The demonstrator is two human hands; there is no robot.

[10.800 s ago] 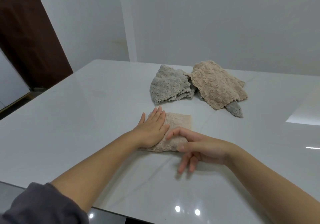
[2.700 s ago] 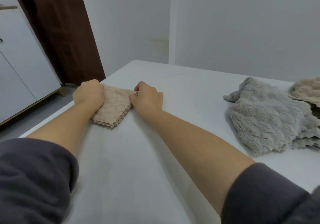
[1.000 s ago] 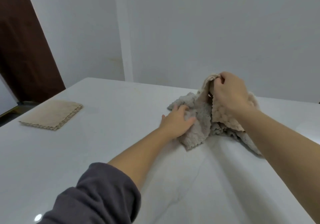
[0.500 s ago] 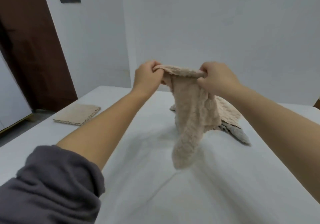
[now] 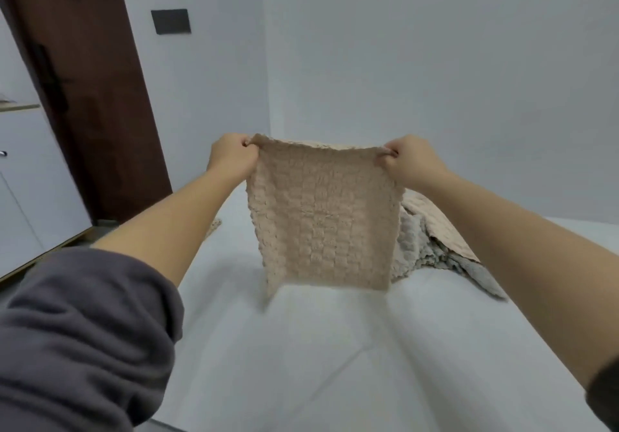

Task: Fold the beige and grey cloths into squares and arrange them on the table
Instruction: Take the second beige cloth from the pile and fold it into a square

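Above the middle of the glossy white worktop (image 5: 301, 348) you hold the beige waffle-textured cloth (image 5: 321, 220) spread flat and hanging upright. Its lower edge is close to the surface; whether it touches is not clear. Your left hand (image 5: 231, 158) pinches the top left corner and your right hand (image 5: 410, 160) pinches the top right corner, the fingers of both curled tight on the fabric and the top edge pulled straight between them. Just behind the hanging cloth, to your right, a crumpled fluffy grey cloth (image 5: 422, 244) lies on the worktop with another rumpled beige cloth (image 5: 435, 220) draped over it. A scalloped edge of a flat beige cloth (image 5: 216, 225) peeks out beside your left forearm. Your dark grey sleeve (image 5: 83, 331) fills the near left. Farther left stand a dark brown door (image 5: 83, 80) and a white cabinet (image 5: 30, 180).
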